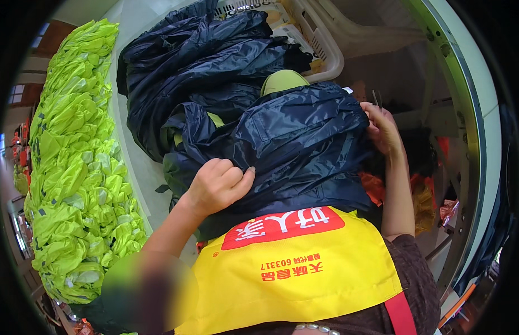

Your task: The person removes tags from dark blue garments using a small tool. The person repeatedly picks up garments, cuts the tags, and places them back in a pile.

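Observation:
A shiny dark navy garment lies spread across the work surface in front of me, with a gathered edge and a small white tag at its right end. My left hand is closed on the garment's near left part, thumb pressed against the curled fingers. At the gathered edge, my right hand has its fingers bent round the fabric. Thin metallic points show just above those fingers; what they belong to is hidden. Behind the garment, a rounded olive-green piece sticks up.
More navy garments are heaped beyond. A white plastic basket stands at the back. Bright yellow-green garments form a long pile on the left. A metal frame edge runs along the right, with orange material lower down.

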Demonstrator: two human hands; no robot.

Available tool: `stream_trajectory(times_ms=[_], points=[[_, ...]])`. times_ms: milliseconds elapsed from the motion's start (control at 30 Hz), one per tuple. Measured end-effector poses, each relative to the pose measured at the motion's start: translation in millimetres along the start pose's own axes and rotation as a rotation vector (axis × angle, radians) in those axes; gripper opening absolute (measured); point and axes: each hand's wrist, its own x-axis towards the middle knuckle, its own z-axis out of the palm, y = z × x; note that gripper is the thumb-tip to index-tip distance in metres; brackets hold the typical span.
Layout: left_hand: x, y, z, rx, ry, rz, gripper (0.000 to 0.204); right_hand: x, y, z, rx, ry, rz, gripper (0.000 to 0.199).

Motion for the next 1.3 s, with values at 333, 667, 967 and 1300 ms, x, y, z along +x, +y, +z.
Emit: stream_trajectory(times_ms=[333, 667, 967, 1300], points=[[59, -45, -22, 0.052, 0.267, -0.502, 0.035, 9, 15, -13, -0.220, -0.033, -0.165, 0.030], [68, -73, 2, -0.678, -0.321, -0.902, 0.037, -11, 17, -8, -0.157, 0.074, -0.167, 0.041], [100, -46, -2, -0.260, -0.114, -0.466, 0.049, -43, 9, 82, -0.451, 0.085, -0.433, 0.050], [105, -24, 3, -0.571, 0.102, -0.388, 0.044, -49, -56, 78, -0.445, 0.039, -0.580, 0.029]])
